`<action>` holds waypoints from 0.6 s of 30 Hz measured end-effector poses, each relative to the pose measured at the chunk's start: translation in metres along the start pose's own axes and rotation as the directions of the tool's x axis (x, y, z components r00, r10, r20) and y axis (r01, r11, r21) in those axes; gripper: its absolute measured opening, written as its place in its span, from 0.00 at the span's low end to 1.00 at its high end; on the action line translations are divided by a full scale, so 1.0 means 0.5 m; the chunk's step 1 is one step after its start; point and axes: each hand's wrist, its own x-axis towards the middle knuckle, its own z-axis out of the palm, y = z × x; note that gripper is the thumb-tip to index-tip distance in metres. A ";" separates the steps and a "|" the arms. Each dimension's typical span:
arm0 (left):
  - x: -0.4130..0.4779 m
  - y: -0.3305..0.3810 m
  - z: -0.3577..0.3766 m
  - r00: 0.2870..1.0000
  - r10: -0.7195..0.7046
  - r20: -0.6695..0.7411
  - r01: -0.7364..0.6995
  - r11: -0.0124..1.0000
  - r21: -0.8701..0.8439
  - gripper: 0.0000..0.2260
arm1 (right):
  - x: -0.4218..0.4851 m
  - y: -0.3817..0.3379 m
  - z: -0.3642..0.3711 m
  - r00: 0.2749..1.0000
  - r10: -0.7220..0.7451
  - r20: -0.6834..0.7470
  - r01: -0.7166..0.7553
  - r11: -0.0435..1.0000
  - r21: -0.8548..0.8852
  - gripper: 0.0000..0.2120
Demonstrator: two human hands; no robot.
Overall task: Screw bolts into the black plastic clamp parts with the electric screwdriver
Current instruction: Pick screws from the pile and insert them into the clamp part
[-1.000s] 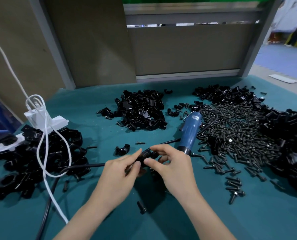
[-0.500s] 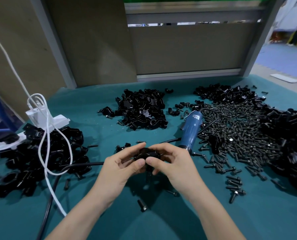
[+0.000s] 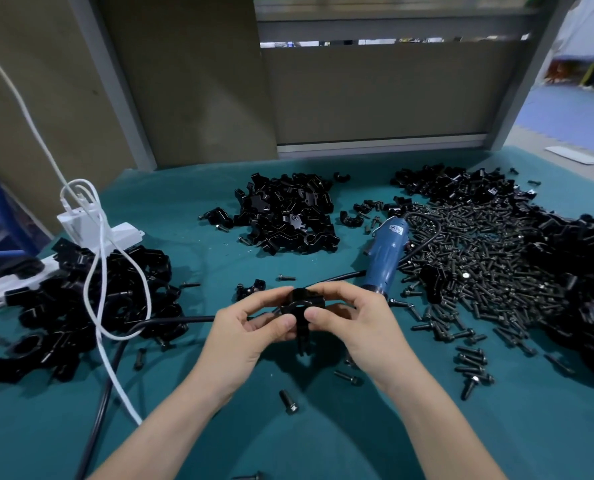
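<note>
Both hands meet over the green-covered bench. The left hand and the right hand each pinch one black clamp part between thumb and curled fingers, holding it just above the bench surface; a prong of it hangs down between the two thumbs. Just beyond the right hand lies the blue electric screwdriver, its tip near the knuckles. Farther out to that hand's right spreads a heap of bolts. A pile of clamp parts sits well beyond both hands, another pile off to the left hand's side under a white cable. One loose bolt lies below the wrists.
</note>
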 end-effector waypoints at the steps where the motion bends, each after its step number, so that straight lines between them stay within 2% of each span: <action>1: 0.001 -0.001 -0.001 1.000 -0.010 0.003 0.010 1.000 0.009 0.16 | 0.001 0.000 -0.001 1.000 0.005 0.004 -0.005 1.000 -0.006 0.10; 6: 0.003 -0.004 -0.004 0.998 -0.056 0.032 0.056 0.998 0.021 0.15 | 0.004 -0.001 -0.007 0.999 0.017 0.043 -0.015 0.999 -0.044 0.11; 10: 0.004 0.000 -0.007 1.000 0.010 0.026 -0.013 0.994 0.107 0.12 | 0.008 -0.004 -0.013 0.998 0.003 0.067 0.004 0.993 -0.115 0.13; 14: 0.008 -0.002 -0.011 0.998 0.059 0.021 -0.063 0.945 0.322 0.16 | 0.011 -0.001 -0.017 0.997 -0.001 0.074 0.024 0.953 -0.302 0.13; 18: 0.008 -0.001 -0.013 0.998 0.051 0.036 -0.060 0.948 0.314 0.15 | 0.017 -0.009 -0.018 0.994 -0.012 0.106 0.054 0.913 -0.406 0.12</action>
